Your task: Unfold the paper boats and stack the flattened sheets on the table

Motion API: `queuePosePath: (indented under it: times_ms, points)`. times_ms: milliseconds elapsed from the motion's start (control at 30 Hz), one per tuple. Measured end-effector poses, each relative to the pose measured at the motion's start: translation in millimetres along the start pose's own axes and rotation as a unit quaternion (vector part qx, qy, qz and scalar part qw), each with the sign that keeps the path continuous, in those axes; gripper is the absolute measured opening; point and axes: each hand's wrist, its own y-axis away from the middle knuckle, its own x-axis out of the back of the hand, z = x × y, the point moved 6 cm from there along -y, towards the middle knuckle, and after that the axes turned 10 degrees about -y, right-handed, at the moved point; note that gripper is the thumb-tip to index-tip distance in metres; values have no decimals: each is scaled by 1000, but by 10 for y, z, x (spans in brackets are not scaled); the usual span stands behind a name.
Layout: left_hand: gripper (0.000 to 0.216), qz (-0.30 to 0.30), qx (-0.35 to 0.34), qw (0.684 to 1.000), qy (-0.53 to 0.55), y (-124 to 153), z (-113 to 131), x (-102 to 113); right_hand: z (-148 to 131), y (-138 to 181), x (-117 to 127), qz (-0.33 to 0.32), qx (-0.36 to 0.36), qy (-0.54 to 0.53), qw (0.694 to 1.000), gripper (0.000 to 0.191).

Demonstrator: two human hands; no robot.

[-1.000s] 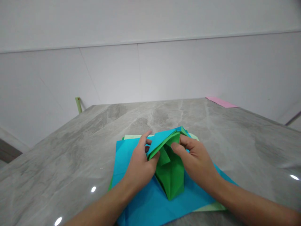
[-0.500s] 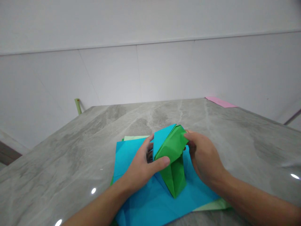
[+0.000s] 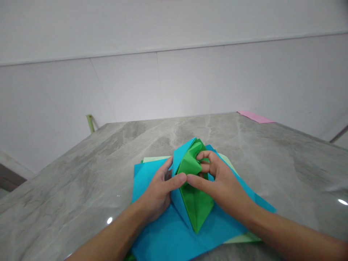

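A folded piece of origami paper (image 3: 197, 208), green on one face and blue on the other, is held up between my hands, its pointed end toward me. My left hand (image 3: 163, 186) grips its blue left side, thumb on the green face and fingers behind. My right hand (image 3: 214, 174) is closed on the green flap at the right, the thumb meeting my left thumb and the curled fingers tucked against the bent paper. Under both hands lies a large blue paper sheet (image 3: 163, 235), on top of other sheets. The fingertips behind the paper are hidden.
Pale green paper (image 3: 241, 238) sticks out beneath the blue sheet. The stack lies on a grey marbled tabletop (image 3: 81, 188). A pink paper (image 3: 255, 116) rests at the far right edge, and a light green post (image 3: 90, 123) stands beyond the far left edge, by the white wall (image 3: 190, 79).
My right hand has moved left and down from the flap's outer edge, bringing its thumb beside my left thumb. The green flap is now bent inward, and the folded paper has shifted slightly left.
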Motion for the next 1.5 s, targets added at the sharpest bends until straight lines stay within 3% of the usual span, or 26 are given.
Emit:
queuePosePath:
  times_ms: [233,400,500,567,633,700,733,800,867,967,1033,1067,1100,1133,1200,1233,1267,1333,1400,1500]
  points:
    - [66,6,-8,1000,0,-12,30,16,-130,34,48,40,87,79,992,47]
    - [64,21,-13,999,-25,-31,46,37,-168,39,59,38,101,45,993,47]
    - [61,72,-2,995,-71,-44,106,118,-220,36,107,57,124,1,991,49]
    - [57,146,10,978,-150,-34,229,278,-252,14,172,73,143,-37,986,50]
    - [55,244,4,929,-279,6,464,541,-259,-27,244,85,154,-70,982,52]
    - [62,352,-11,836,-422,81,770,875,-239,-80,304,92,156,-95,979,53]
    - [64,405,18,783,-472,131,880,1077,-221,-107,327,94,153,-107,978,54]
    - [65,433,63,687,-580,174,1046,1416,-181,-152,356,99,143,-122,977,56]
    - [66,411,94,616,-665,181,1113,1666,-157,-177,371,109,134,-116,978,56]
    - [56,410,83,551,-722,220,1164,1753,-166,-178,374,125,131,-100,978,56]
    - [45,444,-28,536,-717,263,1256,1521,-181,-168,351,124,126,-106,979,59]
    - [40,458,-104,547,-693,292,1295,1340,-187,-162,331,119,121,-114,979,60]
    - [40,446,-159,589,-655,297,1289,1161,-192,-155,307,112,114,-124,979,61]
    - [42,407,-181,671,-594,265,1228,1002,-192,-147,281,103,106,-137,979,61]
    - [54,271,-145,858,-411,143,961,698,-179,-131,228,88,83,-168,978,61]
    - [60,192,-103,926,-307,89,783,538,-163,-123,201,80,66,-185,977,61]
    - [64,129,-62,966,-215,59,614,397,-141,-116,174,73,44,-202,976,61]
    - [70,19,22,996,-89,39,303,172,-89,-97,124,60,-4,-234,970,61]
    - [70,-60,70,995,-22,47,94,43,-47,-74,89,55,-44,-263,962,63]
    - [56,-106,76,991,27,56,-14,-3,-19,-50,72,57,-72,-289,953,65]
